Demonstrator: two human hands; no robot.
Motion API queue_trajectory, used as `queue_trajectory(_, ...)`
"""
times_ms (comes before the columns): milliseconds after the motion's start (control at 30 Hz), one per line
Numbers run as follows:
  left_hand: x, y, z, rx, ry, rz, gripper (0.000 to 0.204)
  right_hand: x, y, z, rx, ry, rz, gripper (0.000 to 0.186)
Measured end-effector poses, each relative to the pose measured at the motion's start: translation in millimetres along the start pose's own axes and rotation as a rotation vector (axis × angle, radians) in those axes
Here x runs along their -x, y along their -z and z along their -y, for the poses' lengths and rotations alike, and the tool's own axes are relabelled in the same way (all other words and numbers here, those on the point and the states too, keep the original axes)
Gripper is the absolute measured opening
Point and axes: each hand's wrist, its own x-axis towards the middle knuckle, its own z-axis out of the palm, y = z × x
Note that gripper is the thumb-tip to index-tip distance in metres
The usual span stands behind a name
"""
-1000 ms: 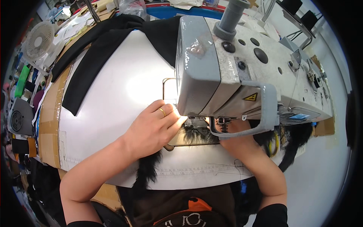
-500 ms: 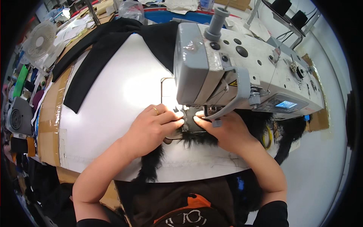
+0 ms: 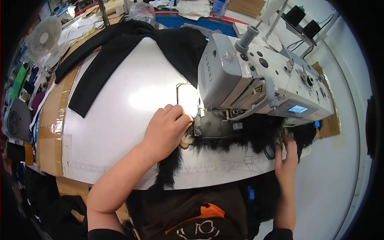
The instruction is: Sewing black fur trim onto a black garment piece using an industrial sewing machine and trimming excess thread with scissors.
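Left hand (image 3: 166, 130) bunched, fingers curled down at left edge of dark grey-green backing panel (image 3: 214, 125) on black fur strip (image 3: 232, 144) – thumb mostly hidden, so pinching or only pressing: cannot tell. Yellow ring (image 3: 163, 109) on one finger. Panel flat on white tabletop (image 3: 116, 132), upper edge running in under head of grey-and-white industrial sewing machine (image 3: 224, 68). Needle not possible to make out; presser foot area partly behind curved grey guard (image 3: 262, 106).

Fur fringe along panel's near side, one tuft hanging down left beside left forearm, more fur heaped right below machine arm, outline lost in shadow. Right hand (image 3: 287, 156) well apart from left, at right end of fur; thumb and index finger loosely parted, other fingers largely out of sight, tips blurred against dark pile. Green loop (image 3: 269, 152) just beside thumb, maybe a scissor handle, rest covered; any hold on it: cannot tell.

Ruler scale (image 3: 200, 171) along near tabletop edge, faint. Black garment (image 3: 108, 64) spread at far left, right end cut off from view behind machine head. Small lit display (image 3: 298, 109) on machine – too small to read.
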Motion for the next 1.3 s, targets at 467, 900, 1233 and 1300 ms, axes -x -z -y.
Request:
queue_trajectory(467, 6.8, 3.4, 0.7, 0.038, 0.018, -0.004, 0.016, 27.1, 49.2, -13.0, -0.712, -0.684, 0.494, 0.071)
queue_trajectory(900, 5.8, 24.2, 11.1, 0.253, 0.167, 0.069, 0.012, 35.0, -9.3, 146.0, -1.245, -0.504, 0.767, 0.054)
queue_trajectory(1233, 3.4, 19.7, 14.4, 0.231, 0.167, 0.058, 0.013, 3.4, -42.1, 177.1, -1.466, -0.803, 0.960, 0.048)
queue_trajectory(1300, 2.3, 20.9, 13.7, 0.226, 0.161, 0.058, 0.013, 2.6, -43.4, 179.1, -1.480, -0.805, 0.956, 0.049)
